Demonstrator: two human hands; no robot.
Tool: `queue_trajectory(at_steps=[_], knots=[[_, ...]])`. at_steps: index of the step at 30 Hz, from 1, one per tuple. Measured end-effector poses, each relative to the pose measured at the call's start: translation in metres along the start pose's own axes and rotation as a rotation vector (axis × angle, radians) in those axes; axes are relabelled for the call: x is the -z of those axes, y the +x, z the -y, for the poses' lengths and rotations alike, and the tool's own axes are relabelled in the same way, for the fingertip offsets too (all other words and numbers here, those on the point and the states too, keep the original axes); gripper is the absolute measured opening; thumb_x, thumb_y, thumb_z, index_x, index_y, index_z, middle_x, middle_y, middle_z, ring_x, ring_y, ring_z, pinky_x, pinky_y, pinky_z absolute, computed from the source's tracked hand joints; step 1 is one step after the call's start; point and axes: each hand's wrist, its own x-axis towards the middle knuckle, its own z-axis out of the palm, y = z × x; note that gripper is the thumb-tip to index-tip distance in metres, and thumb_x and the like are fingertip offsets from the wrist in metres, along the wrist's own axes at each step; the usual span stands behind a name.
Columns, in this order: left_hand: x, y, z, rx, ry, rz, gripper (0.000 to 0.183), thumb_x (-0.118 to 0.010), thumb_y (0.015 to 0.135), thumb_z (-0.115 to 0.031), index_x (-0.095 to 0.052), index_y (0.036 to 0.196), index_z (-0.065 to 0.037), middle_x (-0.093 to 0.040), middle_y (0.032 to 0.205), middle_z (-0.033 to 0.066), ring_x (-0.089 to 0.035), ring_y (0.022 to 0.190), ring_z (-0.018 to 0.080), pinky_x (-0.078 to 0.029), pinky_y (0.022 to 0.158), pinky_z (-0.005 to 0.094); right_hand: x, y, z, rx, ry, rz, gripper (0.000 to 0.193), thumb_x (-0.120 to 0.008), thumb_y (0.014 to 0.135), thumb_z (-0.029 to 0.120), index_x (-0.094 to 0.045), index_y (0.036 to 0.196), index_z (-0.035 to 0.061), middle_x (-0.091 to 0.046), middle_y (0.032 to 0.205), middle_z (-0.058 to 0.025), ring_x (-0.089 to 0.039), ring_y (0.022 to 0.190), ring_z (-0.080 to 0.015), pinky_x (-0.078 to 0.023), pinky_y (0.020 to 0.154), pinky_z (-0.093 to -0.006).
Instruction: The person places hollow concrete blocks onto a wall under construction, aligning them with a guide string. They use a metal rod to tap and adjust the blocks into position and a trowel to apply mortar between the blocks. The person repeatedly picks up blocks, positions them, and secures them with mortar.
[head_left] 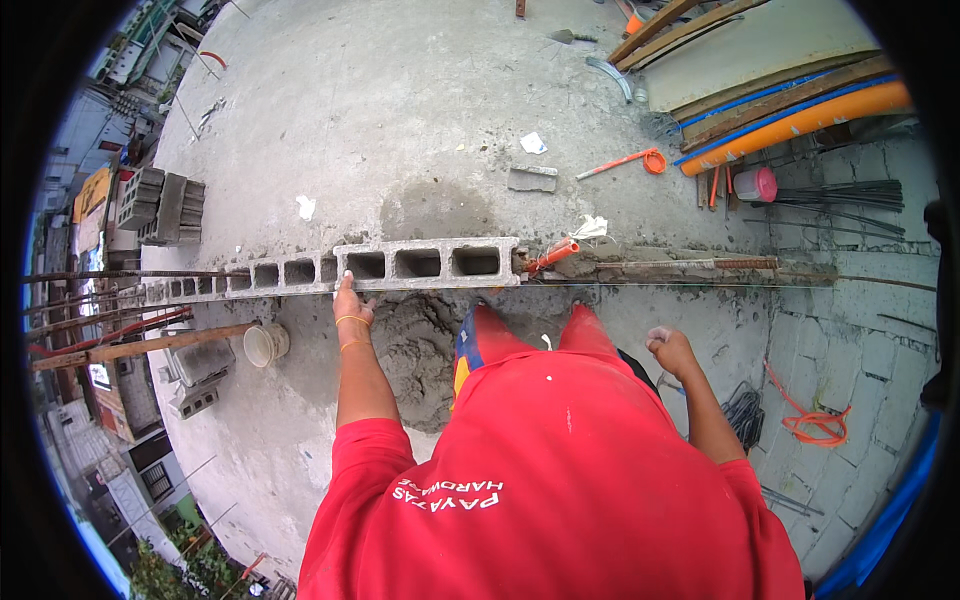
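My left hand touches the near side of a grey hollow concrete block by its left end. Its index finger stretches up onto the block, with the thumb apart. The block lies at the right end of a row of hollow blocks, its cavities facing up. Out to the right, away from the row, my right hand is curled closed. What it holds, if anything, is hidden. Wet mortar is heaped on the floor beside my left forearm. An orange pipe sticks up just past the block's right end.
A thin string runs along the row, with a steel bar to its right. A white bucket and stacked blocks are at left. A broken block piece lies beyond the row. Orange hose lies near the right-hand block wall.
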Motion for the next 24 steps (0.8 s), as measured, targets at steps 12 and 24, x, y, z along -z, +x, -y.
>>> queue_trajectory(at_steps=[12, 24], knots=[[0.041, -0.12, 0.08, 0.038, -0.085, -0.223, 0.089, -0.049, 0.098, -0.06, -0.011, 0.161, -0.009, -0.017, 0.166, 0.0163, -0.025, 0.15, 0.0379, -0.024, 0.116, 0.058, 0.075, 0.032, -0.011, 0.201, -0.178, 0.3, 0.028, -0.067, 0.087, 0.016, -0.07, 0.105, -0.0051, -0.073, 0.091, -0.0142, -0.069, 0.081, -0.0204, -0.053, 0.075, -0.0341], [0.056, -0.132, 0.032, -0.396, 0.384, -0.346, 0.057, -0.062, 0.097, -0.039, -0.056, 0.135, 0.003, -0.064, 0.13, 0.0156, -0.059, 0.118, 0.0248, -0.047, 0.096, 0.036, 0.017, 0.026, 0.22, 0.785, -0.175, 0.387, 0.036, -0.065, 0.09, 0.024, -0.067, 0.114, -0.0022, -0.073, 0.099, -0.0183, -0.071, 0.091, -0.0275, -0.054, 0.084, -0.0358]])
